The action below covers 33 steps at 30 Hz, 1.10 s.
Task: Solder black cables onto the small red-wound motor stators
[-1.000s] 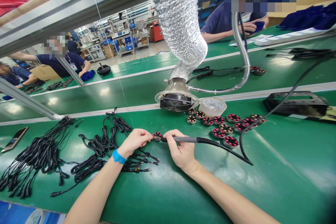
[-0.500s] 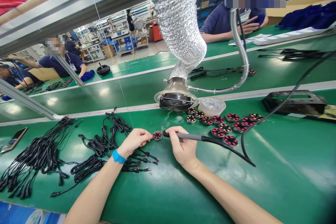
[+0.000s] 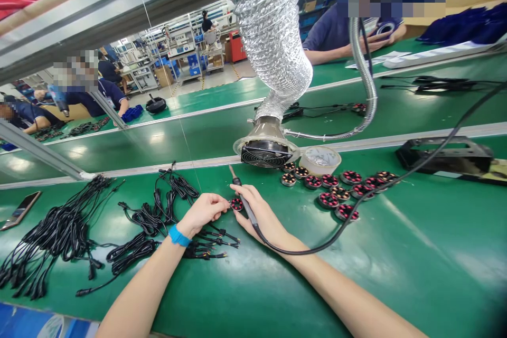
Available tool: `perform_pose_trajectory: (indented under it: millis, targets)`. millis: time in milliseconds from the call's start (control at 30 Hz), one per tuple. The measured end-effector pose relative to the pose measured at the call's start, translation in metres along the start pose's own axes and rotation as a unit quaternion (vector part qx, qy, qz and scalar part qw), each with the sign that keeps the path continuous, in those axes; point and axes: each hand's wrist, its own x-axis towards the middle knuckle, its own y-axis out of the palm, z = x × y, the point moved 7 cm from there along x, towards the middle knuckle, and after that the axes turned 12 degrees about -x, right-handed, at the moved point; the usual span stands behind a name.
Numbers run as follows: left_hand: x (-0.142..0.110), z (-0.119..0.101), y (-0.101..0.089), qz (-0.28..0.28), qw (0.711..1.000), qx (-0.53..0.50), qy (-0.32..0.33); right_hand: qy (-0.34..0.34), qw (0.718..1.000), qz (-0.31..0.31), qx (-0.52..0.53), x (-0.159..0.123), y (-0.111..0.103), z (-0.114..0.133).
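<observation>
My left hand (image 3: 206,212), wearing a blue wristband, is closed in a pinch at the left edge of a small round motor stator (image 3: 236,204) with red windings. What lies between those fingertips is too small to make out. My right hand (image 3: 266,219) is closed on a soldering iron (image 3: 249,209), its tip pointing up and away over the bench. Its thumb and forefinger come close around the right side of the stator; whether they touch it I cannot tell. Black cables (image 3: 214,243) with coloured wire ends lie beneath and beside my left hand.
Several more stators (image 3: 328,199) sit at the right, by a tape roll (image 3: 320,161). A fume extractor (image 3: 266,152) hangs over the bench. Bundled cables (image 3: 65,232) and a phone (image 3: 21,211) lie left. A black metal stand (image 3: 443,156) is far right. Co-workers sit opposite.
My right hand has moved left to the stator, and the soldering iron has swung from pointing left at the stator to pointing up and away. My left hand and the stator stay put.
</observation>
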Motion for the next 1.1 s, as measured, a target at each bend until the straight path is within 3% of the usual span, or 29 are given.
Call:
perform_pose_trajectory:
  millis: [333, 633, 933, 1100]
  targets:
    - [0.000, -0.013, -0.016, -0.006, 0.989, 0.110, 0.093, -0.028, 1.000, 0.003, 0.001, 0.002, -0.001, -0.009]
    - [0.004, -0.006, -0.021, 0.004, 0.998, 0.037, 0.053, -0.016, 1.000, 0.000, 0.010, 0.001, 0.001, -0.012]
    - [0.005, -0.007, -0.018, -0.007, 0.998, 0.032, 0.062, -0.014, 0.998, 0.005, 0.058, 0.002, 0.005, -0.009]
    - [0.005, -0.007, -0.019, -0.011, 0.997, 0.036, 0.062, -0.011, 0.998, -0.025, 0.055, 0.005, -0.008, -0.003]
